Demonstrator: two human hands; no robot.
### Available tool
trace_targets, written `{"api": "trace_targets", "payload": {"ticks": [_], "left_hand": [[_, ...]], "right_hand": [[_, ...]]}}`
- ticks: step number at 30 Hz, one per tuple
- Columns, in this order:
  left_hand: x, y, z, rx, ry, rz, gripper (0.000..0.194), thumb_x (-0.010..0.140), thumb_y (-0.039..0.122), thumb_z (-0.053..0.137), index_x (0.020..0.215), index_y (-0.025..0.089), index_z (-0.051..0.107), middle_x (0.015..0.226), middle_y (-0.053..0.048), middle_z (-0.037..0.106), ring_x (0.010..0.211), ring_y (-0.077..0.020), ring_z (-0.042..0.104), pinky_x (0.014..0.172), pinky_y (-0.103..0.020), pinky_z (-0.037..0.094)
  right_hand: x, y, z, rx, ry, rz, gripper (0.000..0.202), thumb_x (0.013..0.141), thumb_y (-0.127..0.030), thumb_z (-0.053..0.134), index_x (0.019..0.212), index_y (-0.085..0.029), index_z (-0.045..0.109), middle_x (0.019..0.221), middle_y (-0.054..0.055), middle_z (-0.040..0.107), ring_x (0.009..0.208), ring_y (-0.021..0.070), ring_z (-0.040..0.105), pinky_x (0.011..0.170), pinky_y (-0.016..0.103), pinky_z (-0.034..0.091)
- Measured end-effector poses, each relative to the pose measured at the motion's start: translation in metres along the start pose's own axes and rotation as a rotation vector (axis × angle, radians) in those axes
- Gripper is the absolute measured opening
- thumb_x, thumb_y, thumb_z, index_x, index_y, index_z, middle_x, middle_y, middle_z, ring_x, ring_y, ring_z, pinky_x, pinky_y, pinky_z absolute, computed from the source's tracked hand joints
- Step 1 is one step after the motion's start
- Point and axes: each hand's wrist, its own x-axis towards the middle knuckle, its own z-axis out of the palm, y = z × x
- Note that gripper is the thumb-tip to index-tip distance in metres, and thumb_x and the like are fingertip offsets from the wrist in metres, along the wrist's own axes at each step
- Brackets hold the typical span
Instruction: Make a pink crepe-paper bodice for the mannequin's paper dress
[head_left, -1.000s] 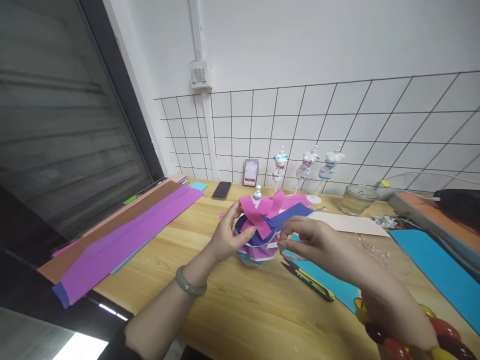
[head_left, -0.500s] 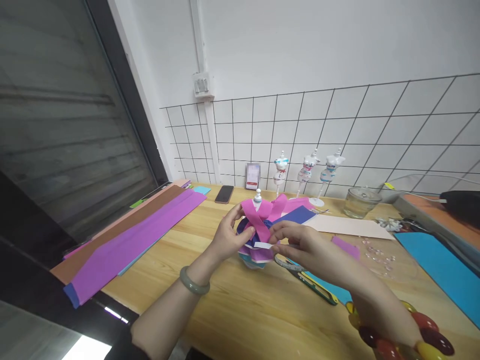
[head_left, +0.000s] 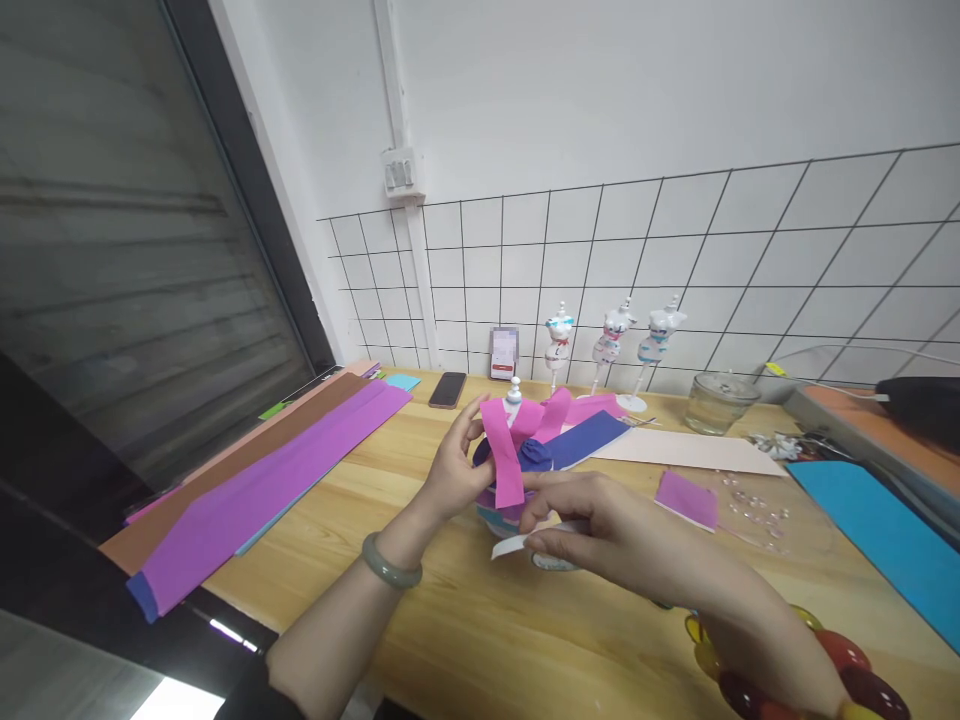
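A miniature dress form (head_left: 514,392) stands on the table, dressed in crepe paper. Crossing its chest is a bright pink paper strip (head_left: 510,480), whose lower end hangs loose over the front. Beside it sits a gathered blue paper piece (head_left: 535,456) at the waist. My left hand (head_left: 459,465) is closed around the form's left side, thumb near the pink strip. Just in front of the skirt, my right hand (head_left: 577,515) pinches a narrow white strip of tape (head_left: 508,547). Under those fingers shows a pale curved object (head_left: 555,563), mostly hidden, its kind unclear.
Long purple paper (head_left: 300,480) and brown paper lie left. A black phone (head_left: 448,390) and several more dress forms (head_left: 559,340) are at the back. To the right are a glass of liquid (head_left: 720,403), a purple square (head_left: 686,498), clear beads (head_left: 754,510) and blue paper (head_left: 885,540).
My right hand has drawn the white strip away from the dress, down and toward me. The pink strip's end now hangs straighter. The yellow-green cutter is now mostly hidden behind my right hand.
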Motion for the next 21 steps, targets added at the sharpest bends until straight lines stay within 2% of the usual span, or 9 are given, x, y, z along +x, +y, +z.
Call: {"api": "trace_targets", "payload": {"ticks": [2,4,9,14,19,21], "left_hand": [[-0.001,-0.001,0.000,-0.017,0.004,-0.016,0.089,0.076,0.018,0.068,0.148,0.024,0.017,0.124,-0.012,0.060,0.119,-0.0220,0.055,0.100,-0.036,0.044],[-0.002,-0.002,0.000,-0.005,0.010,-0.016,0.094,0.077,0.019,0.067,0.150,0.025,0.008,0.119,-0.010,0.062,0.117,-0.0205,0.056,0.101,-0.036,0.042],[-0.001,-0.002,0.000,0.033,0.014,0.006,0.092,0.077,0.018,0.064,0.150,0.025,0.009,0.117,-0.009,0.064,0.116,-0.0191,0.056,0.104,-0.036,0.040],[0.000,-0.001,-0.001,0.057,-0.005,0.010,0.092,0.076,0.017,0.065,0.150,0.026,0.010,0.124,-0.011,0.061,0.119,-0.0210,0.055,0.105,-0.038,0.038],[-0.001,-0.002,-0.002,0.046,-0.007,0.005,0.095,0.074,0.019,0.069,0.149,0.027,0.012,0.136,-0.013,0.051,0.130,-0.0245,0.044,0.108,-0.039,0.035],[-0.002,-0.002,-0.003,0.043,-0.007,0.005,0.096,0.073,0.020,0.070,0.149,0.027,0.012,0.139,-0.014,0.048,0.133,-0.0248,0.041,0.108,-0.039,0.035]], "right_hand": [[-0.001,-0.001,0.001,-0.006,-0.023,-0.022,0.015,0.088,-0.021,0.052,0.079,-0.022,0.064,0.079,-0.002,0.065,0.068,0.0119,0.055,0.060,0.023,0.042],[-0.002,0.000,0.000,-0.013,-0.049,-0.045,0.016,0.087,-0.019,0.053,0.078,-0.023,0.066,0.082,-0.002,0.066,0.070,0.0126,0.057,0.061,0.024,0.042],[-0.004,0.006,-0.002,-0.052,-0.161,-0.026,0.019,0.083,-0.015,0.054,0.076,-0.023,0.069,0.071,-0.003,0.065,0.060,0.0110,0.054,0.052,0.022,0.038],[-0.003,0.007,-0.002,-0.109,-0.118,0.024,0.019,0.081,-0.015,0.054,0.072,-0.024,0.068,0.075,-0.004,0.068,0.061,0.0105,0.055,0.053,0.021,0.037],[-0.006,0.010,-0.004,-0.096,-0.105,0.036,0.019,0.081,-0.014,0.055,0.073,-0.023,0.069,0.078,-0.002,0.070,0.063,0.0117,0.057,0.053,0.022,0.039],[-0.009,0.011,-0.008,-0.074,-0.085,0.043,0.017,0.082,-0.016,0.056,0.073,-0.023,0.070,0.091,0.000,0.071,0.059,0.0106,0.056,0.051,0.022,0.039]]}}
